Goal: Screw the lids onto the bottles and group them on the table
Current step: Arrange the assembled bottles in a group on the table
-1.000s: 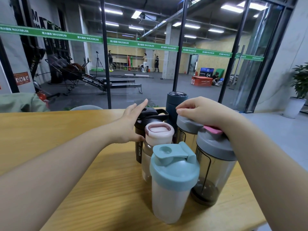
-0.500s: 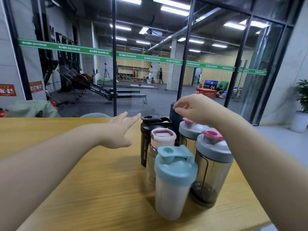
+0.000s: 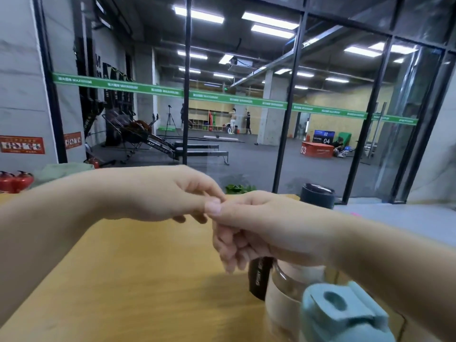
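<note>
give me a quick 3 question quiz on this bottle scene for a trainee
1. True or false: the left hand grips a bottle.
2. What colour is the lid of the nearest bottle? A) teal B) red C) yellow
3. Fill in: the two hands meet above the wooden ___, fingers touching.

Key: 1 false, since it holds nothing and meets the right hand in the air. 2 A. 3 table.

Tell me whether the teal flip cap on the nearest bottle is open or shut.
Shut. The teal flip cap lies flat on its lid, with its tab pressed down and no spout opening showing.
</note>
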`<state>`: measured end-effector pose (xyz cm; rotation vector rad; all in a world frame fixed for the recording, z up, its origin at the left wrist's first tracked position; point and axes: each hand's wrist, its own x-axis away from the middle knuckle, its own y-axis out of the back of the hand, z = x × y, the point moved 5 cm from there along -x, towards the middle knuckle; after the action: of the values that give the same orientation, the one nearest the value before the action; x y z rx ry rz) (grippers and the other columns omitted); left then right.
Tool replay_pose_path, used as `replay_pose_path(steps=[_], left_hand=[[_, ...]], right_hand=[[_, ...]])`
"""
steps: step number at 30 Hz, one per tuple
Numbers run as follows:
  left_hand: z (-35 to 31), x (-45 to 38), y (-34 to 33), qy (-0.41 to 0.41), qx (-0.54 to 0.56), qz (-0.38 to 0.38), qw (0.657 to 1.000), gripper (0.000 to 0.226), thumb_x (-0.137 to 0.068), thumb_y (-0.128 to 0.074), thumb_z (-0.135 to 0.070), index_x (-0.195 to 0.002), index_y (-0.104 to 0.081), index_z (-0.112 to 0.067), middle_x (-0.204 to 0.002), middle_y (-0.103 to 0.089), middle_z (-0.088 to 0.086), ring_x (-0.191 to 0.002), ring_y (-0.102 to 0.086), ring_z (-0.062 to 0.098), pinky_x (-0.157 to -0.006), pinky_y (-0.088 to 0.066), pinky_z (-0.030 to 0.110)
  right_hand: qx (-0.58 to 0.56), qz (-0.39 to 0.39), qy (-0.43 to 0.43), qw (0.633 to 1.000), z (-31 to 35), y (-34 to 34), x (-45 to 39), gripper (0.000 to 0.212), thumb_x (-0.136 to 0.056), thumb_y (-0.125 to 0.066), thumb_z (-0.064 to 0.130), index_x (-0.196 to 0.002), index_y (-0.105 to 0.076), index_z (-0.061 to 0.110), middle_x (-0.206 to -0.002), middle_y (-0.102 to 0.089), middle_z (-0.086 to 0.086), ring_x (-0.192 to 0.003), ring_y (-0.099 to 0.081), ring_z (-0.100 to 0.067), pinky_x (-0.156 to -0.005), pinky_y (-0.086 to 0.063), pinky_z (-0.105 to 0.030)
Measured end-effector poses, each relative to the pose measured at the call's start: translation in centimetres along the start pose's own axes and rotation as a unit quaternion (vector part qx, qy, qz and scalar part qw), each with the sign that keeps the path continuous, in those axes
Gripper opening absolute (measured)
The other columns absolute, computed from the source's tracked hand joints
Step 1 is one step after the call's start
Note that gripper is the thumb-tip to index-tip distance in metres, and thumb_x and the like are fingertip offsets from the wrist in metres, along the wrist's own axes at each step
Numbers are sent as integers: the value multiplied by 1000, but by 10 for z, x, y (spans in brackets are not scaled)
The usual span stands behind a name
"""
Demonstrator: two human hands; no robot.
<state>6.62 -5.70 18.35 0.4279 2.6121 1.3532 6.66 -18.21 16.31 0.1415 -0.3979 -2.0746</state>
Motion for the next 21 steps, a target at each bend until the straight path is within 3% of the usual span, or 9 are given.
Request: replay_pose_path(steps=[2,4,7,9,11,16,21], left_hand=[[8,-9,25,-28,89,-74,993,29,-91,-49,-46,-84,-67,-24,-79,-70,-6,-76,-66,8,-76,-56,34],[20,-15,47,-34,285,-80,954,51,-84,-46,-61,-69,-60,-14,-66,-62,4,-62,-60,19,-59,-52,31],[33,-20,81,-62,543,-33,837,70,-79,-36,-76,-53,-42,-11,-50,-40,4,-44,-39,19,-43,-33,27],[30,-21,108,-103,626,41,772,75,-78,-32,-82,-51,-35,-12,-47,-33,3,-43,-30,17,-44,-23,27],[15,-20,141,-132,651,112,739,76,-74,-34,-85,-53,-32,-13,-50,-30,4,-47,-27,16,-46,-19,29],[-39,-11,207,-168,631,185,735,76,-71,-36,-87,-56,-33,-12,-55,-32,4,-53,-28,15,-50,-14,31],[-92,4,257,-165,596,209,758,77,-69,-29,-89,-55,-32,-13,-54,-31,2,-52,-25,14,-49,-12,30]], right_hand=[[-70,8,-4,998,10,7,-21,41,-90,-50,45,-58,-46,20,-55,-51,5,-51,-50,-10,-50,-40,-18],[-163,30,0,986,27,16,-38,45,-84,-52,52,-55,-41,21,-52,-42,5,-47,-43,-10,-49,-36,-19],[-279,109,17,954,58,31,-55,51,-81,-49,58,-52,-36,18,-51,-33,3,-48,-33,-12,-50,-28,-23],[-311,161,31,936,81,44,-62,58,-83,-42,65,-53,-28,17,-52,-25,2,-50,-23,-14,-52,-19,-26],[-324,193,49,925,110,60,-67,64,-81,-38,73,-53,-24,17,-53,-21,2,-50,-18,-14,-51,-15,-27],[-334,219,78,913,184,98,-63,70,-73,-34,85,-53,-22,18,-53,-19,2,-49,-13,-14,-49,-13,-27],[-333,237,101,907,255,123,-50,73,-71,-29,88,-55,-24,17,-55,-22,1,-52,-17,-14,-50,-13,-28]])
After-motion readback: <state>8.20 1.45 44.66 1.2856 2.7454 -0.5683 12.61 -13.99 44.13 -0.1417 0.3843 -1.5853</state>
